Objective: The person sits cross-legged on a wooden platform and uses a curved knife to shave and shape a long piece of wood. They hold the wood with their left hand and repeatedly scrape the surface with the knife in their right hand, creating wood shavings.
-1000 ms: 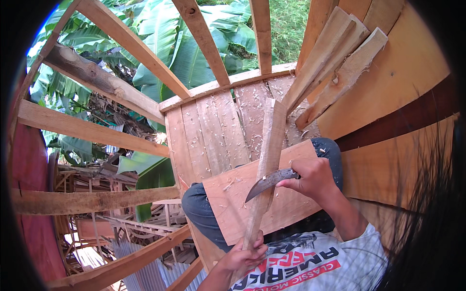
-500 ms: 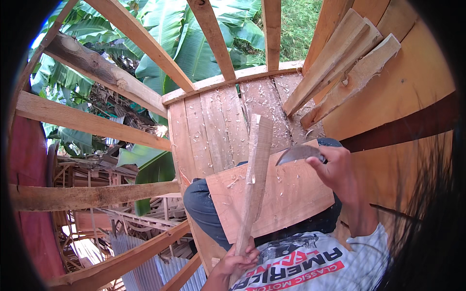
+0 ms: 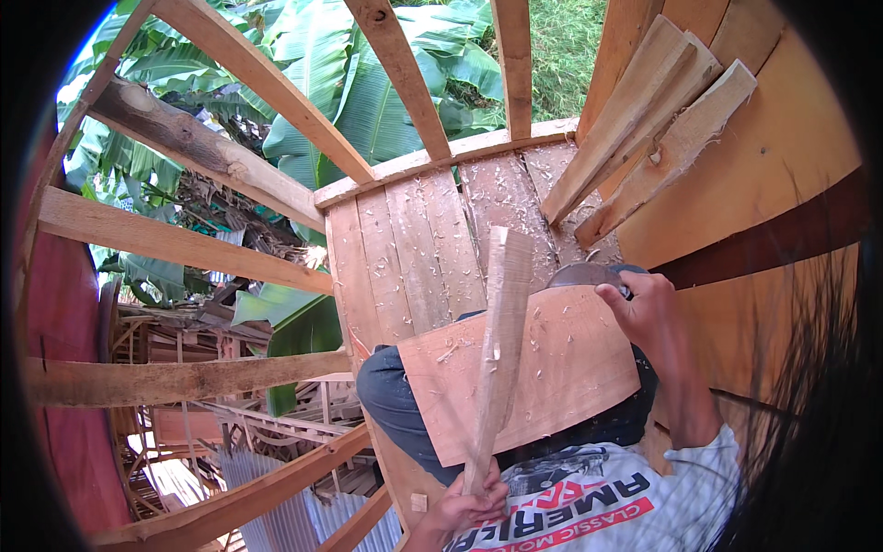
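My left hand (image 3: 474, 497) is closed around the lower end of a long, roughly shaped piece of wood (image 3: 504, 322). The piece slants up and away from me over a thin wooden board (image 3: 561, 368) lying across my lap. In my right hand (image 3: 641, 304), at the board's far right corner, is a knife with a broad curved blade (image 3: 584, 275). The blade is apart from the piece of wood, to its right. My fingers hide most of the knife's handle. A few shavings lie on the board.
Wood shavings are scattered over the plank floor (image 3: 414, 248). Several rough wooden pieces (image 3: 635, 110) lean against the panel wall (image 3: 782, 138) at the far right. Wooden slats (image 3: 202, 248) fence the left and far sides, with banana leaves (image 3: 377, 101) beyond.
My right hand has moved the knife slightly away from me, its blade now beyond the board's far edge. The view has shifted a little, and the piece of wood stays in my left hand.
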### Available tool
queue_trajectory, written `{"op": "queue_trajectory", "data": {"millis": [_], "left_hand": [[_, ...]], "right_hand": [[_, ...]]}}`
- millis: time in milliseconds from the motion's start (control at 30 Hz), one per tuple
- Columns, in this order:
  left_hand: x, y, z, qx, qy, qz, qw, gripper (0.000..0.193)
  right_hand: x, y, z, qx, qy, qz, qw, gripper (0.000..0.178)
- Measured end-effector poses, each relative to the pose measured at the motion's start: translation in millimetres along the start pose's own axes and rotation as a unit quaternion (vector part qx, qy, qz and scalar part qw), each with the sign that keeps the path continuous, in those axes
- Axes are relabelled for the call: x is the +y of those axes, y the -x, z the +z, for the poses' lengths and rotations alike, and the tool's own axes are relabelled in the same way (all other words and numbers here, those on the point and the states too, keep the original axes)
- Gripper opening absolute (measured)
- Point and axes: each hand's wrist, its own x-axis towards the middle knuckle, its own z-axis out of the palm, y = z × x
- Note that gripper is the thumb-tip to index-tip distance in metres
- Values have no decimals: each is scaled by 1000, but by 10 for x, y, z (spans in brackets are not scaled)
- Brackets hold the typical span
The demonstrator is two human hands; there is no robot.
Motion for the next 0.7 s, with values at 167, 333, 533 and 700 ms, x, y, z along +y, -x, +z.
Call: {"op": "queue_trajectory", "data": {"millis": [167, 333, 533, 700], "left_hand": [[132, -95, 105, 12, -75, -13, 997, 29], [29, -138, 108, 5, -72, -30, 997, 30], [-6, -166, 128, -24, -69, -16, 997, 29], [-12, -151, 46, -67, -27, -24, 997, 31]], "right_hand": [[-409, 448, 103, -112, -38, -119, 986, 54], [-451, 284, 249, -75, -13, -160, 984, 55], [-450, 168, 223, -18, 12, -196, 980, 53], [-436, 141, 242, -18, 29, -193, 981, 53]]}}
